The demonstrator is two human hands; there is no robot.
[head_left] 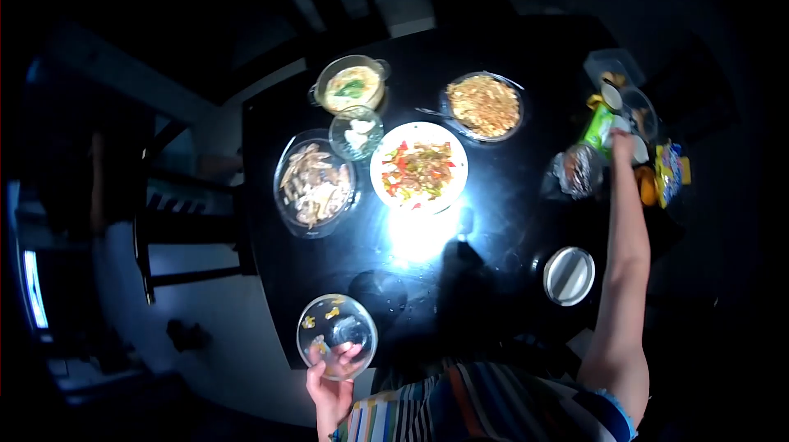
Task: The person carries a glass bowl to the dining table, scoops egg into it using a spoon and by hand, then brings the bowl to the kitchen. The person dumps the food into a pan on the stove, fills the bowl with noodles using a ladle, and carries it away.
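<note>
The oval glass dish (316, 216) rests at the table's (509, 220) left side. Nearer the wearer, the clear bowl (365, 320), with yellowish bits inside, is at the near-left edge. The left hand (329, 394) grips it from the near side, fingers spread beneath; a level bowl and firm base support best prevent spills. Farther right, the foil-like bundle (580, 171) lies beside the green package (595, 128). The right hand (623, 146) reaches there; its grip cannot be told. A careful, narrow grasp should avoid disturbing neighbouring items.

The clear bowl (366, 333) — yellowish scraps (332, 312) inside — is at near left, the green packet (595, 128) far right.
</note>
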